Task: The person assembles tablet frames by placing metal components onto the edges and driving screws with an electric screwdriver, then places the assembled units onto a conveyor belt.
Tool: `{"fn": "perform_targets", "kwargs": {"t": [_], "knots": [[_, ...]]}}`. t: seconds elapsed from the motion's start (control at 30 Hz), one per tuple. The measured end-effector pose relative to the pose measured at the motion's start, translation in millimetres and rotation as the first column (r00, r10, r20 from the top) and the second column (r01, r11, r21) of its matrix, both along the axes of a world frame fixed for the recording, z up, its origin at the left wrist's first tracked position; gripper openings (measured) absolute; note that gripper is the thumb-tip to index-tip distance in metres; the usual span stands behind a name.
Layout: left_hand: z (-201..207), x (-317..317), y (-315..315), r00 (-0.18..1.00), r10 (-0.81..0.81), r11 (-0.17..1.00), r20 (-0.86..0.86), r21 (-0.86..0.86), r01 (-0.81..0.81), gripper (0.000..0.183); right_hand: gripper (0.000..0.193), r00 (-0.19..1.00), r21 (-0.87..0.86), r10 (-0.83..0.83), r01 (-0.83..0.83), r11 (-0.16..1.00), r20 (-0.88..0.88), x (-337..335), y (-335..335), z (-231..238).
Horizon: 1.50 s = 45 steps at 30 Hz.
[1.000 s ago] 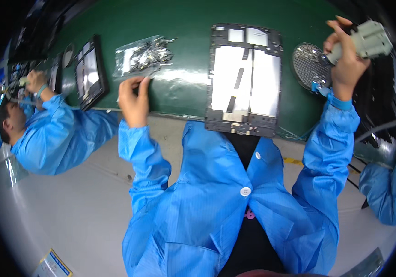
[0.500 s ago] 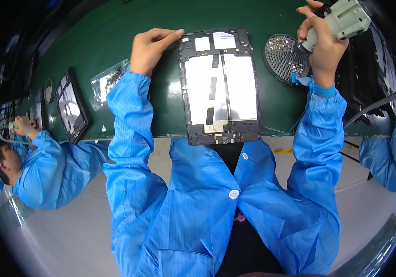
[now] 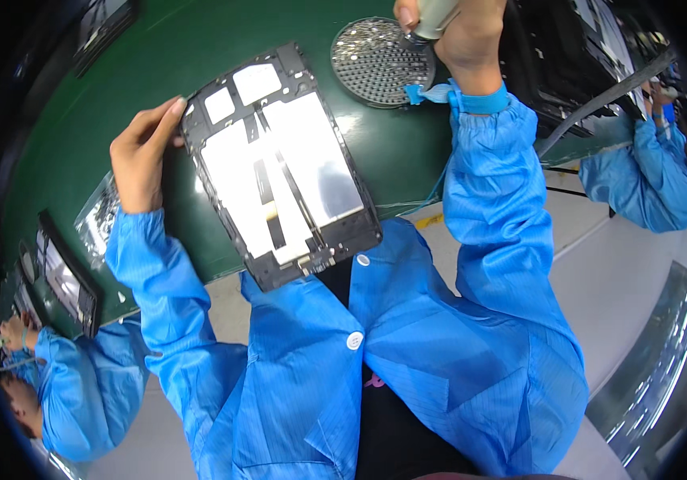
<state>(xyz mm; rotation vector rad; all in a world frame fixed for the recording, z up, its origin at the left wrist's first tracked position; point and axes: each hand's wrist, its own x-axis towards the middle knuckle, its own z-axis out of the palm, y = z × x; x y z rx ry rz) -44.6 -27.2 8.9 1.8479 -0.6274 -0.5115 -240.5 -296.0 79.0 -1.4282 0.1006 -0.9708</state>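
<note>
A thin black tablet lies on its front with the inside showing: white and silver panels, dark tape strips and a small circuit board at its near end. That near end sticks out past the table edge. My left hand pinches the tablet's far left corner between thumb and fingers. In my right hand is a pale electric screwdriver, partly cut off by the top of the picture. Its dark nose is at the right side of a round screw tray, dimpled and scattered with small shiny screws.
The green table carries a clear plastic bag and another open tablet at left. Dark panels are stacked at right beside a grey cable. A blue wrist strap circles my right wrist. Blue-sleeved people sit on both sides.
The whole view has turned and shifted, so tablet, tray and both hands appear further left and tilted. My left hand still grips the tablet corner; the screwdriver nose stays by the tray.
</note>
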Motion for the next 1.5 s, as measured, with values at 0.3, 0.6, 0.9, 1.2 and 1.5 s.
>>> {"fn": "perform_targets", "kwargs": {"t": [0.3, 0.6, 0.9, 1.2, 1.5], "knots": [[-7, -5, 11, 0.997, -0.082, 0.995, -0.002, -0.052, 0.082, 0.023, 0.013, 0.996, -0.058, -0.005, 0.000, 0.998, -0.088, 3, -5, -23], [-19, 7, 16, 0.998, -0.055, 0.998, 0.011, -0.010, 0.055, 0.025, 0.016, 0.994, -0.021, -0.064, 0.062, 0.998, -0.092, 4, -5, -31], [-20, 6, 15, 0.999, -0.047, 0.999, 0.013, -0.020, 0.048, 0.027, 0.015, 0.996, -0.046, -0.052, 0.049, 0.998, -0.079, 5, -8, -36], [-18, 5, 14, 0.998, -0.034, 0.999, 0.055, 0.000, 0.034, 0.028, 0.015, 0.996, -0.059, -0.043, 0.039, 0.997, -0.079, 6, -8, -37], [-24, 15, 22, 0.996, -0.078, 0.996, 0.032, 0.043, 0.077, 0.030, 0.016, 0.996, -0.057, -0.048, 0.044, 0.997, -0.071, 4, -10, -38]]}}
